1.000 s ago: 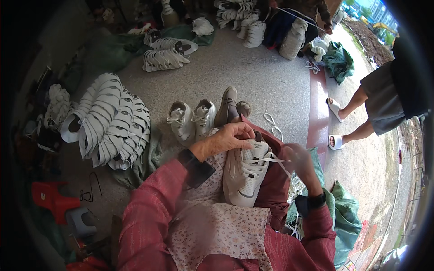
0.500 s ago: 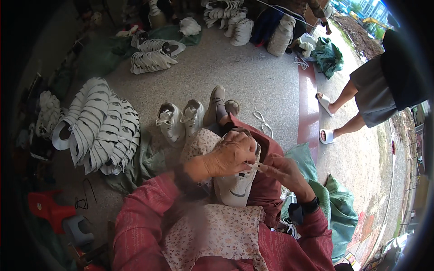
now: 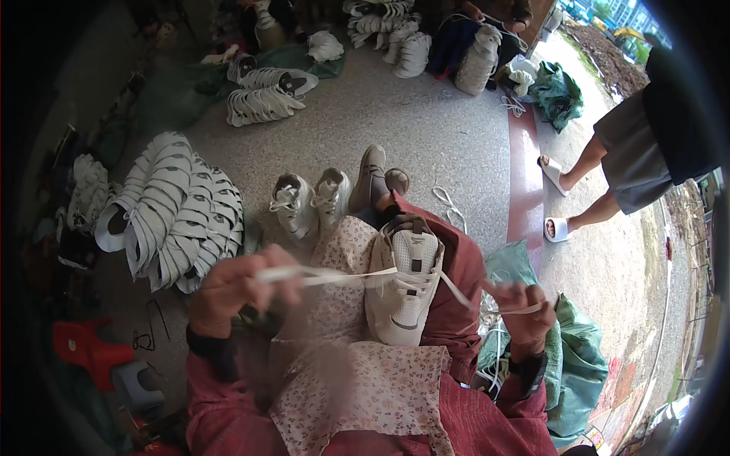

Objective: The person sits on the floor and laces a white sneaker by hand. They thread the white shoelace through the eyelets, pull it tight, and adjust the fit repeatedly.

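Observation:
A white shoe upper (image 3: 405,292) with grey trim lies on my lap, its dark collar pointing away from me. A flat white shoelace (image 3: 334,278) runs through its eyelets, with one end out to each side. My left hand (image 3: 237,289), somewhat blurred, is closed on the lace's left end and pulls it nearly taut. To the right of the shoe, my right hand (image 3: 521,310) grips the other end, which hangs slacker. Neither hand touches the shoe. A floral apron (image 3: 372,387) covers my lap beneath it.
Stacked white shoe uppers (image 3: 171,216) stand on the left floor. Two laced shoes (image 3: 295,207) sit beyond my knees. A red stool (image 3: 91,353) is at lower left, green sacks (image 3: 578,365) at right. A person in sandals (image 3: 559,228) stands right; others sit at the back.
Both hands have left the shoe and spread apart, drawing the lace ends out to either side. The shoe upper now shows in full. At the back, a seated person's arm has come inward.

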